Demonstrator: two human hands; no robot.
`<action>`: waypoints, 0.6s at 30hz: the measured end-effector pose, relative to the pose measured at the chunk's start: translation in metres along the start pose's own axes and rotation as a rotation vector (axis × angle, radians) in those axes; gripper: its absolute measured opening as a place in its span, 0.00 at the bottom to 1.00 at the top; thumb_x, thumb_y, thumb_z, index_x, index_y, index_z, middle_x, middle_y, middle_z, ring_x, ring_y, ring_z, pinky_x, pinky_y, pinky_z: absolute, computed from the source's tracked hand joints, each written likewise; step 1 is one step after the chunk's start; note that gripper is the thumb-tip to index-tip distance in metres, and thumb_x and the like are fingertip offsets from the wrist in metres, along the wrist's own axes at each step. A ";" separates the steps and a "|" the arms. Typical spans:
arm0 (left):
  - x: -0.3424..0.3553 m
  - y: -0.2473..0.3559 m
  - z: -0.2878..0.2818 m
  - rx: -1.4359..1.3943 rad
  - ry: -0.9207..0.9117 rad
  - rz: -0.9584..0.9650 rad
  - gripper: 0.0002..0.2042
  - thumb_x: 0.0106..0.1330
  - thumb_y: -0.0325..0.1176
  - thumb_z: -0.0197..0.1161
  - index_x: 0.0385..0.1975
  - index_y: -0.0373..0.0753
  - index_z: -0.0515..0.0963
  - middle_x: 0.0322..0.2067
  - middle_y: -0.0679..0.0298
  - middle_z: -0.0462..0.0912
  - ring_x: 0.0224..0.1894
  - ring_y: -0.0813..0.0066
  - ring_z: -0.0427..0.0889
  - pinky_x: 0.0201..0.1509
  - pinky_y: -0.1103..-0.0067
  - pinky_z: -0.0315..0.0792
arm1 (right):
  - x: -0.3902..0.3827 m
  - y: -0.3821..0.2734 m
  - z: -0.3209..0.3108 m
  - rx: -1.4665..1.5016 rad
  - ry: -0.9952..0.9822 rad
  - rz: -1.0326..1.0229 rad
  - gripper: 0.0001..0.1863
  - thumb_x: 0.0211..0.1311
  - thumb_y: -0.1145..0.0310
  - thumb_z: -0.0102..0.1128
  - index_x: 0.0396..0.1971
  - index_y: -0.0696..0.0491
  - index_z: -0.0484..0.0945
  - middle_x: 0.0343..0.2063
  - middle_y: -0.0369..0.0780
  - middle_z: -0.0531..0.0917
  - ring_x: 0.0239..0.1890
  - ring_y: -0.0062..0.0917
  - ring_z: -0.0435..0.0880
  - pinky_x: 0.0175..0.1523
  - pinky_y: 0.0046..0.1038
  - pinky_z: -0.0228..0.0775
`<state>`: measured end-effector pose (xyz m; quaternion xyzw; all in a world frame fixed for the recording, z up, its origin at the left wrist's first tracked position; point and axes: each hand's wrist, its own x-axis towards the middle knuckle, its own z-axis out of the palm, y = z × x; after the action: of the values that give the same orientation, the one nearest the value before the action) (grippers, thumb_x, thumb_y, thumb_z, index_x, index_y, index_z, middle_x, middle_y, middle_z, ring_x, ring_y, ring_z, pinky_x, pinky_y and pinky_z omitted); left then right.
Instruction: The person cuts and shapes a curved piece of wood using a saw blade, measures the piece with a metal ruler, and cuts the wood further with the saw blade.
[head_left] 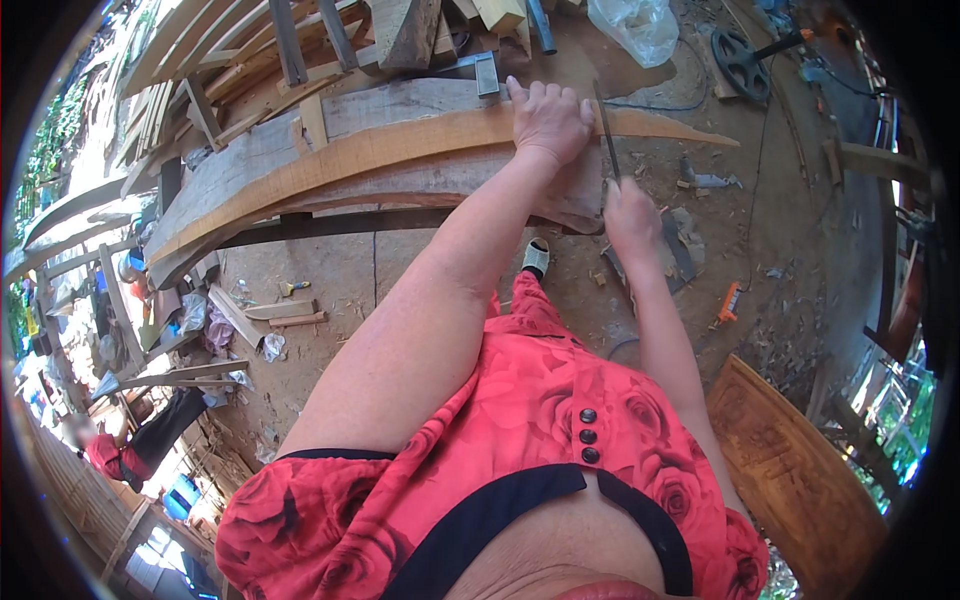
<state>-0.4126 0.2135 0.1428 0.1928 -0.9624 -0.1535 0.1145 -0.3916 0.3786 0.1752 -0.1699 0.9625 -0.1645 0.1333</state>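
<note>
A long, curved, light-brown board (400, 138) lies on a thick grey wooden slab (400, 100). My left hand (553, 122) is closed over the board near the slab's right end, its fingers curled at the far edge. To the right, my right hand (633, 215) is closed round the near end of a handsaw (610, 140), whose handle is hidden in my fist. The thin blade appears almost edge-on and crosses the board just beyond the slab's end. The board's tapered tip sticks out to the right of the blade. A metal try square (486, 76) rests by the slab's far edge.
Stacked timber (230, 50) fills the far left. A clear plastic bag (637, 28) and a black wheel (740, 65) lie at the far right. An orange tool (730, 303) is on the floor near a carved wooden panel (790, 450). Another person (150, 440) is at lower left.
</note>
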 end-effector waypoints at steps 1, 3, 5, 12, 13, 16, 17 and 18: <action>0.003 0.002 0.002 -0.001 0.002 0.001 0.17 0.62 0.46 0.47 0.30 0.41 0.78 0.34 0.60 0.78 0.45 0.62 0.73 0.64 0.48 0.45 | 0.018 -0.005 0.000 -0.001 0.008 0.005 0.13 0.63 0.61 0.46 0.26 0.55 0.72 0.26 0.53 0.80 0.32 0.51 0.79 0.38 0.49 0.68; 0.004 0.007 0.002 -0.017 0.001 0.014 0.17 0.62 0.46 0.47 0.30 0.40 0.78 0.34 0.60 0.78 0.45 0.62 0.73 0.64 0.48 0.45 | 0.039 -0.013 0.005 0.011 0.087 -0.016 0.14 0.63 0.60 0.46 0.26 0.55 0.72 0.25 0.53 0.80 0.32 0.50 0.79 0.38 0.49 0.68; 0.002 0.008 0.002 -0.034 -0.005 0.020 0.17 0.62 0.46 0.47 0.30 0.40 0.78 0.33 0.60 0.78 0.45 0.62 0.73 0.64 0.48 0.45 | 0.032 -0.008 0.006 -0.004 0.083 -0.013 0.13 0.63 0.61 0.46 0.27 0.55 0.73 0.25 0.53 0.80 0.32 0.50 0.79 0.38 0.49 0.68; 0.000 -0.002 -0.003 -0.026 -0.023 -0.014 0.18 0.62 0.46 0.47 0.32 0.39 0.79 0.35 0.59 0.78 0.46 0.60 0.71 0.66 0.50 0.42 | -0.007 0.009 0.009 0.007 0.008 -0.012 0.13 0.62 0.61 0.47 0.29 0.54 0.75 0.25 0.53 0.80 0.32 0.50 0.80 0.38 0.48 0.70; 0.001 0.000 -0.003 -0.027 -0.023 -0.011 0.18 0.62 0.46 0.47 0.32 0.39 0.79 0.35 0.59 0.78 0.46 0.60 0.71 0.66 0.50 0.42 | 0.008 0.005 0.010 0.004 0.012 -0.007 0.13 0.62 0.61 0.47 0.29 0.54 0.75 0.25 0.53 0.80 0.32 0.50 0.80 0.38 0.48 0.70; 0.003 0.008 0.001 -0.068 -0.028 0.010 0.18 0.62 0.46 0.47 0.32 0.39 0.79 0.34 0.59 0.78 0.46 0.60 0.71 0.66 0.50 0.42 | 0.038 -0.003 0.013 -0.013 0.123 -0.043 0.13 0.62 0.60 0.47 0.27 0.54 0.73 0.23 0.53 0.80 0.30 0.50 0.80 0.36 0.49 0.69; 0.003 0.006 0.000 -0.064 -0.027 0.006 0.18 0.62 0.46 0.47 0.32 0.39 0.79 0.34 0.59 0.78 0.46 0.60 0.71 0.66 0.50 0.42 | 0.039 -0.005 0.011 -0.010 0.121 -0.042 0.13 0.62 0.60 0.47 0.27 0.54 0.73 0.23 0.53 0.80 0.30 0.50 0.80 0.36 0.49 0.69; 0.003 0.005 0.000 -0.056 -0.026 0.002 0.18 0.62 0.46 0.47 0.32 0.39 0.79 0.34 0.59 0.78 0.46 0.60 0.71 0.66 0.50 0.42 | 0.039 -0.007 0.011 -0.008 0.121 -0.040 0.13 0.62 0.60 0.47 0.27 0.54 0.73 0.23 0.53 0.80 0.30 0.50 0.79 0.36 0.50 0.68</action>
<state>-0.4165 0.2168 0.1451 0.1865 -0.9593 -0.1826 0.1074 -0.4214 0.3553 0.1597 -0.1793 0.9658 -0.1731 0.0711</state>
